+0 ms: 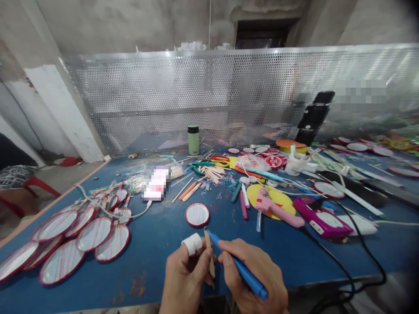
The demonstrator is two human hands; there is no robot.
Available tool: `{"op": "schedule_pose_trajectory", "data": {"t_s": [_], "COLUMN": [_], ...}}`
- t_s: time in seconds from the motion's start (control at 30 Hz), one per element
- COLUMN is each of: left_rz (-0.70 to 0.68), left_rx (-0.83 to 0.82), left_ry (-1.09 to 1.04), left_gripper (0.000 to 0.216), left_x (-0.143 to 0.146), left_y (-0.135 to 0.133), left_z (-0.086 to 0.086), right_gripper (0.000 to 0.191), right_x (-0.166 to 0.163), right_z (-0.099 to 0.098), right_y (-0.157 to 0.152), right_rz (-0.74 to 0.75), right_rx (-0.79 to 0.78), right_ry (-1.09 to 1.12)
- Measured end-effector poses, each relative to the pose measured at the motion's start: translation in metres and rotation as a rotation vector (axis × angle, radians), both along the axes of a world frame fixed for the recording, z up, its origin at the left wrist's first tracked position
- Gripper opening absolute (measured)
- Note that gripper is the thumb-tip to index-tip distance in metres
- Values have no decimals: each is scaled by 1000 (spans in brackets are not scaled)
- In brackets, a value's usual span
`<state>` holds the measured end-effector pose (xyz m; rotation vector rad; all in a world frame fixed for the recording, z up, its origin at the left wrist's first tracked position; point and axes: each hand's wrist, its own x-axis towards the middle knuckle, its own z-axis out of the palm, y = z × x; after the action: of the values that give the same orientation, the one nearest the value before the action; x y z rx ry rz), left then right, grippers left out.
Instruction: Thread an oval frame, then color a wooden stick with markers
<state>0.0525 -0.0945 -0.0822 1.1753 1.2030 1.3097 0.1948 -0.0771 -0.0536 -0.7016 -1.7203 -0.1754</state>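
Near the front edge of the table, my left hand (190, 274) pinches a flat wooden stick (211, 264), held nearly upright. White tape (192, 244) is wrapped round one of its fingers. My right hand (250, 274) grips a blue marker pen (244, 272), its tip at the upper end of the stick. A small wire hook or ring seems to show at that end, too small to make out. Just beyond both hands lies a round white disc with a red rim (197, 214).
Red-rimmed discs on sticks (62, 261) are piled at left. A phone (157, 183) with a cable, wooden sticks (214, 173) and a green bottle (193, 140) stand farther back. At right are a pink glue gun (276, 209), a purple box (322, 218) and black cords.
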Motion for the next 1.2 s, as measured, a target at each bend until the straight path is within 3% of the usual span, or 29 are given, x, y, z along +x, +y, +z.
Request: {"op": "schedule_pose_trajectory", "data": {"t_s": [1.2], "left_rz": [25], "left_rx": [-6], "left_ry": [-26], "left_gripper": [33], "left_x": [-1], "left_y": [-1], "left_z": [2], "right_gripper": [12], "right_x": [2], "right_z": [2], "right_y": [0], "right_rz": [-32], "right_rx": [-4], "right_ry": [12]}}
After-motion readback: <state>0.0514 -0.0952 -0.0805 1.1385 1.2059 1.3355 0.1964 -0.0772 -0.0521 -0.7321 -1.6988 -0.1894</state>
